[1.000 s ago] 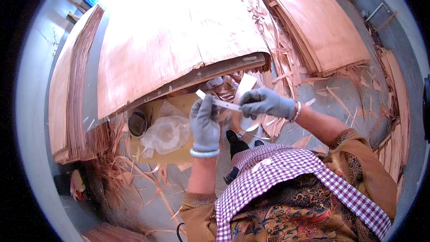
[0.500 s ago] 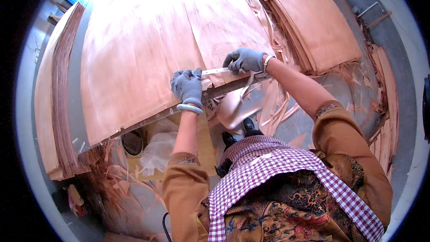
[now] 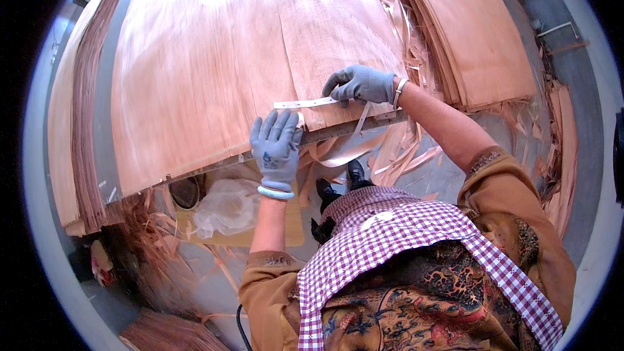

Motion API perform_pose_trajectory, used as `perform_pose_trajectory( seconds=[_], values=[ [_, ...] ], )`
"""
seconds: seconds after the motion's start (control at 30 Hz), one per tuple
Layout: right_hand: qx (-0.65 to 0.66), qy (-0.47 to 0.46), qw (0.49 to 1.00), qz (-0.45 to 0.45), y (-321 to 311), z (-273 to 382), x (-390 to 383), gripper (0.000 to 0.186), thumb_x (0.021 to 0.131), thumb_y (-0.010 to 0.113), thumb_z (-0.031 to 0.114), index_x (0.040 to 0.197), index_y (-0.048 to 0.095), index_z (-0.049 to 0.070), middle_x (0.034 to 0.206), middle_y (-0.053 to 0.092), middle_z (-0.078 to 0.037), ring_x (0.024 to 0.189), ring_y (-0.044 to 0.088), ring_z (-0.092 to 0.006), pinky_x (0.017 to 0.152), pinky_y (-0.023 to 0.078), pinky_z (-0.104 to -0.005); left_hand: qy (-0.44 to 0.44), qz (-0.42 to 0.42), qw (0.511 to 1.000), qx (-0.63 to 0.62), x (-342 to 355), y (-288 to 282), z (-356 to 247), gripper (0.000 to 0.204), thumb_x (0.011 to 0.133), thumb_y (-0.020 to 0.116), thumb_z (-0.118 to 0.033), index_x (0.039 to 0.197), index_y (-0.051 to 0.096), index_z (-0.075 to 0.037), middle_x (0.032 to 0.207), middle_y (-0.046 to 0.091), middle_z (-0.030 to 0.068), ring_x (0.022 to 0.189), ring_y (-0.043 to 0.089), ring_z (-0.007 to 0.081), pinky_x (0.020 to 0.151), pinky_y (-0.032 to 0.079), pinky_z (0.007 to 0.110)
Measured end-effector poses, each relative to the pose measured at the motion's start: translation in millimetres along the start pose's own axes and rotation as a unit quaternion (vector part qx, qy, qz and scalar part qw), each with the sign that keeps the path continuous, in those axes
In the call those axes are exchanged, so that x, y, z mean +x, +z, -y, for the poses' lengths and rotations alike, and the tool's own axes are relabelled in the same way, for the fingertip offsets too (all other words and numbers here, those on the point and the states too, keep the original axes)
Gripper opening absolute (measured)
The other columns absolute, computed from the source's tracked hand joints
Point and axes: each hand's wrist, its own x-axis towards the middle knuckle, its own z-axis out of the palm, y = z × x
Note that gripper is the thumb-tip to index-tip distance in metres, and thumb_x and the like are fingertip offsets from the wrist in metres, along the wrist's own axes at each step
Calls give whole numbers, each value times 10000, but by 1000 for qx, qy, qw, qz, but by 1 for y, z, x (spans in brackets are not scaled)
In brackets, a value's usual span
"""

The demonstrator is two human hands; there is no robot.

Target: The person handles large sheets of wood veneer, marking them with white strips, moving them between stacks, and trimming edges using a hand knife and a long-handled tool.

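A wide sheet of reddish wood veneer [image 3: 208, 84] lies in front of me, with a thin split running up from its near edge. My right hand [image 3: 367, 83], in a grey glove, pinches one end of a white perforated tape strip [image 3: 300, 103]. The strip reaches leftward over the veneer, across the split. My left hand [image 3: 276, 149], also gloved, rests on the near edge with its fingers stretched out. A small white piece shows beside its fingertips, partly covered. Below the right hand, a narrow pale strip [image 3: 361, 120] hangs over the edge.
Veneer stacks stand at the left [image 3: 88, 104] and right [image 3: 478, 45]. Under the near edge are a dark round container [image 3: 184, 192] and a crumpled clear plastic bag [image 3: 227, 208]. Veneer scraps [image 3: 403, 159] litter the floor near my shoes.
My left hand has let go of the tape's left end and its fingers have straightened on the sheet's edge. The right hand still holds the tape, whose left end now lies free.
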Motion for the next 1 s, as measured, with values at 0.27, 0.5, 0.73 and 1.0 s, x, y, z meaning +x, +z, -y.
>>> perform_pose_trajectory(
  seconds=[0.27,0.5,0.73,1.0],
  values=[
    [-25,18,999,7,-19,5,13,240,830,603,139,1047,637,43,802,598,5,695,503,-73,674,427,-216,-15,40,999,9,19,18,3,242,786,645,-197,1015,645,-118,1100,616,65,1055,557,244,958,363,441],
    [-42,25,999,-4,-3,4,-4,234,836,594,142,1053,643,71,825,608,-1,709,508,-82,691,434,-227,-15,6,999,-43,12,4,-15,358,837,578,-260,1145,580,-76,1221,549,117,1167,491,276,1007,321,457],
    [11,-3,1000,5,-8,-6,0,263,829,589,133,1061,625,15,878,608,-20,721,516,-89,702,451,-231,-4,91,995,-32,9,10,-15,492,833,571,-352,1249,513,-94,1297,500,86,1227,437,263,1034,276,468],
    [20,73,996,39,-19,20,-5,266,809,600,146,1040,618,16,797,601,-48,691,525,-95,626,448,-235,-2,112,993,40,8,30,-10,538,800,596,-381,1271,495,-143,1305,490,45,1232,420,245,1042,251,473]
  ],
)
